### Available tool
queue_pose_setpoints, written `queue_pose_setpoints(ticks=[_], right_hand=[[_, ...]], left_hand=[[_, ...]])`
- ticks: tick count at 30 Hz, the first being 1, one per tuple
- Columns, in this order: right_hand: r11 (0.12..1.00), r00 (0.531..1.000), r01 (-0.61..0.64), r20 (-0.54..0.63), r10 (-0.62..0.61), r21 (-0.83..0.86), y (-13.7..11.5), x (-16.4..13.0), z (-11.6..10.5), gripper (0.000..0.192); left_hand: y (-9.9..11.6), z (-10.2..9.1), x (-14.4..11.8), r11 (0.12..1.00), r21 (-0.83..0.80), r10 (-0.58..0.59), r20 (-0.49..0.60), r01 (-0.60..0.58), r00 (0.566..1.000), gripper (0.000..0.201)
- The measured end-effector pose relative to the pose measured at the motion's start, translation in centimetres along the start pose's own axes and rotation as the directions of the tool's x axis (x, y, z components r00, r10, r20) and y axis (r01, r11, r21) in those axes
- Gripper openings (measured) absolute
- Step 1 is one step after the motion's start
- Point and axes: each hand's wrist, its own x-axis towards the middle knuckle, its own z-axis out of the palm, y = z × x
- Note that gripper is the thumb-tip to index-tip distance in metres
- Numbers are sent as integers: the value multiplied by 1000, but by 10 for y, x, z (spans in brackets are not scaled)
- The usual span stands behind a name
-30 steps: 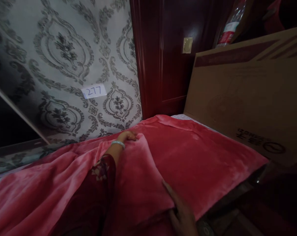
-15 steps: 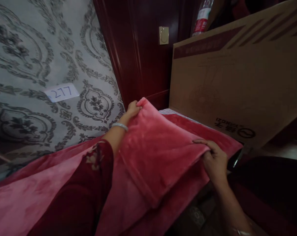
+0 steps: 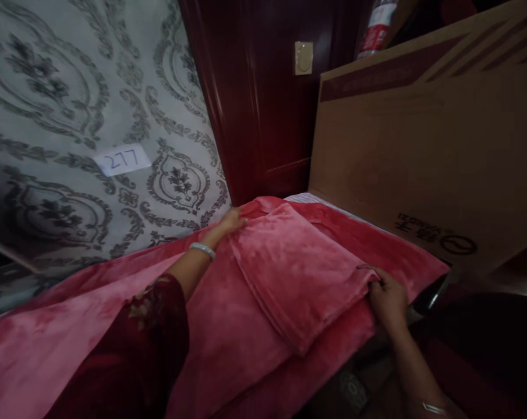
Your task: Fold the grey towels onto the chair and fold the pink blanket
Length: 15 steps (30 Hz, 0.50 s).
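Note:
A pink-red plush blanket [image 3: 263, 326] covers the bed, and its end lies folded back as a flat flap [image 3: 298, 273] on top of the rest. My left hand [image 3: 230, 223], a pale bangle on the wrist and a dark red flowered sleeve behind it, grips the flap's far corner by the wall. The near corner of the flap is pinched in my right hand [image 3: 388, 297] at the bed's right edge.
A large flat cardboard box [image 3: 420, 151] stands on edge along the bed's far right side. Dark red wood panelling [image 3: 263, 105] with a pale switch [image 3: 303, 58] fills the corner. The patterned wall carries a paper label "277" [image 3: 121, 159].
Both hands took hold of the blanket's end, lifted it and folded it back. It has come down and now lies flat on the blanket.

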Motion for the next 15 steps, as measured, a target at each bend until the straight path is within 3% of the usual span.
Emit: queue_pose_setpoints(ticks=[4,8,11,13,15], right_hand=[[997,1000,-16,-13,15,-79,4,2,2,47],[995,999,25,36,-22,-96,6,2,-3,46],[964,981,189,-16,-196,-185,-10,-6,-12,48],[917,937,315,-70,-341,-243,-34,-16,-16,50],[871,884,451,-37,-466,-194,-67,-27,-12,50]], left_hand=[[-48,-29,-70,997,45,-65,3,65,998,47],[-81,-48,-156,993,73,-97,5,97,995,46],[-100,-55,-220,988,109,-110,-1,110,994,47],[-106,-57,-258,981,159,-116,6,114,993,49],[-106,-57,-290,972,203,-124,26,116,992,50]])
